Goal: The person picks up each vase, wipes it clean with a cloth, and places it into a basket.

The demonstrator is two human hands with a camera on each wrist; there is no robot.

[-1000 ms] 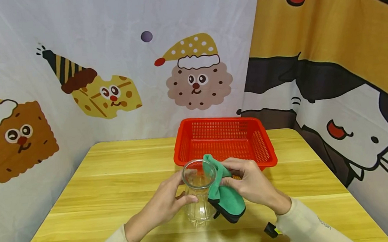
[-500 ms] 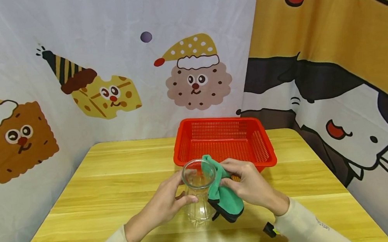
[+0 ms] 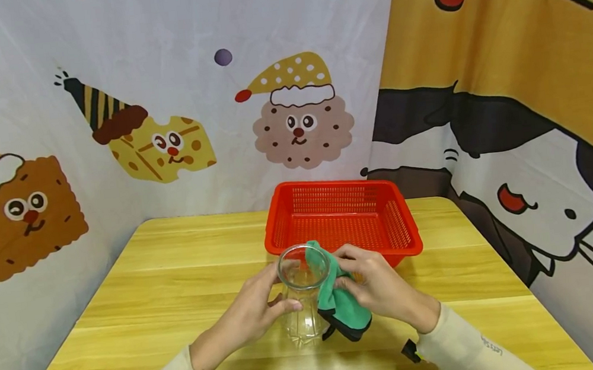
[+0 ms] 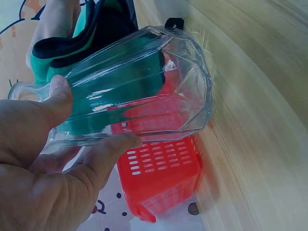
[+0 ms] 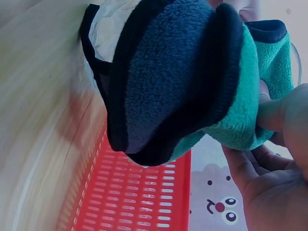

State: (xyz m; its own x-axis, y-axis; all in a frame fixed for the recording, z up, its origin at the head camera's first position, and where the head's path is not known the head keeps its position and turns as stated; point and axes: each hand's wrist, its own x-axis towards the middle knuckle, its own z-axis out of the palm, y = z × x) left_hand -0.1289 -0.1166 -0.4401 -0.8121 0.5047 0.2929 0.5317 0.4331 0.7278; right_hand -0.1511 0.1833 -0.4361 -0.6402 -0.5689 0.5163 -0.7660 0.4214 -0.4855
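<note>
A clear, faceted glass vase point(image 3: 306, 326) with a thick round rim stands upright at the front middle of the table. My left hand point(image 3: 249, 308) grips its left side, thumb on the near face; the left wrist view shows the fingers round the glass point(image 4: 144, 96). On the vase's right side my right hand point(image 3: 383, 284) pinches a green cloth point(image 3: 350, 308) with black edging. One end of the cloth lies at the rim and shows green through the glass, while the rest hangs down outside. In the right wrist view, the cloth point(image 5: 168, 82) shows a dark blue-grey side and a black loop.
A red plastic basket point(image 3: 336, 185) with slotted walls sits right behind the vase and hands. The wooden table point(image 3: 190, 249) reaches back to a printed white curtain point(image 3: 171, 54), and a yellow patterned curtain point(image 3: 519, 44) hangs on the right.
My right hand and the cloth have shifted slightly left, and the cloth's top end has dropped a little at the rim. My left hand and the vase stay almost still.
</note>
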